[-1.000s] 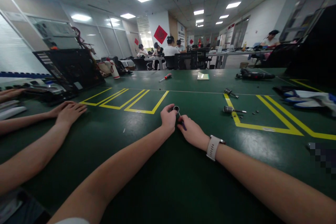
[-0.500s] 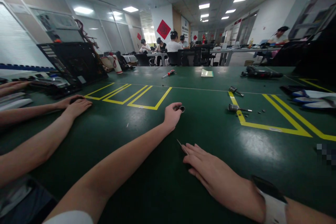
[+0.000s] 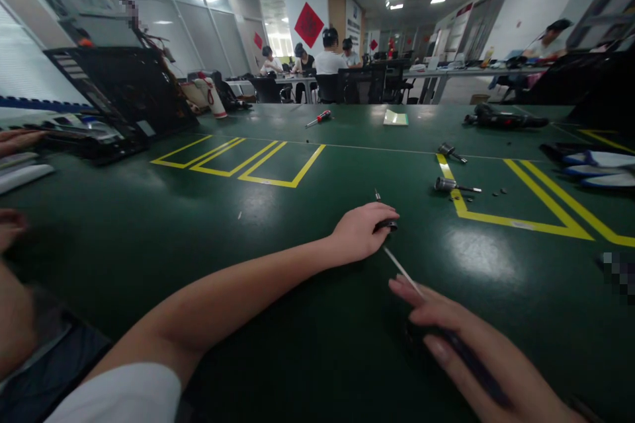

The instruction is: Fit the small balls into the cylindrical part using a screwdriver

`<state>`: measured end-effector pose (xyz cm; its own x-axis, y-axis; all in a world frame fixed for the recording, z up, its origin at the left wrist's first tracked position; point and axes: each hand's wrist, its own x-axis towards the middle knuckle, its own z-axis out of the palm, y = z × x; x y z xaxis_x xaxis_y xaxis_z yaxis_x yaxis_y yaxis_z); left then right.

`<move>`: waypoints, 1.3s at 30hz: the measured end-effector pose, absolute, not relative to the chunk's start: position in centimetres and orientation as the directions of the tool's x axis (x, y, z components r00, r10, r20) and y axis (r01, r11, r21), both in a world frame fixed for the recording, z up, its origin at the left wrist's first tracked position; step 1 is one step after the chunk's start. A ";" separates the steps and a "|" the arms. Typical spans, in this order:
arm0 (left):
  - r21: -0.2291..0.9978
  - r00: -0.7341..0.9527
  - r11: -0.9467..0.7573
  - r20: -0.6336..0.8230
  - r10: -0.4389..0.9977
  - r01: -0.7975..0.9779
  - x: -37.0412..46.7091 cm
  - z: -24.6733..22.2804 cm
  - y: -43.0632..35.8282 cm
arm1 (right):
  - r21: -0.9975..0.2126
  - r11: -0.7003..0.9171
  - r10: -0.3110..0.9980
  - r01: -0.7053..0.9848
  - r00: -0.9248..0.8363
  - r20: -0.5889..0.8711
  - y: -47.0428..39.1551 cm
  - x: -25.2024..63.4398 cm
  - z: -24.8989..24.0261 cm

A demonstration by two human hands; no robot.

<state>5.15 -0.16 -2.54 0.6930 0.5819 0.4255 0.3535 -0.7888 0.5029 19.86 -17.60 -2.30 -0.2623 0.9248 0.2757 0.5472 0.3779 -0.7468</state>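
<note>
One small dark ring-shaped part (image 3: 385, 225) sits on the green table (image 3: 278, 264) near the middle of the view, pinched at the fingertips of the left hand (image 3: 358, 232); it is short, round and black, and mostly hidden by the curled fingers. At about five o'clock from it, a slim screwdriver (image 3: 403, 270) with a thin bright shaft and dark handle lies under the right hand (image 3: 464, 344), whose fingers are laid loosely along it; its tip points up toward the ring. Out at two o'clock, two metal sockets (image 3: 449, 185) rest by yellow floor-style tape lines (image 3: 516, 221). At twelve o'clock lies a red-handled screwdriver (image 3: 318, 119), with seated people (image 3: 328, 59) beyond
</note>
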 end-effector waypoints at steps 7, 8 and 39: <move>0.438 0.739 -0.816 0.388 0.550 0.378 4.9 -1.8 -1.0 | -0.873 0.092 0.988 0.478 0.069 0.141 -16.0 19.8 -2.0; 0.451 0.738 -0.810 0.384 0.555 0.375 4.9 -1.7 -1.1 | -0.876 0.086 0.987 0.475 0.079 0.140 -15.9 19.8 -2.0; 0.953 0.383 0.166 -0.058 0.922 -0.253 3.8 2.5 -7.4 | -0.870 0.097 0.978 0.483 0.113 0.172 -19.7 21.8 0.4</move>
<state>3.76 -7.40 2.49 0.3833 0.9218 -0.0583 -0.2532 0.1656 0.9531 21.79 -19.71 0.40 0.1133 0.9785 0.1724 0.4831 0.0974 -0.8701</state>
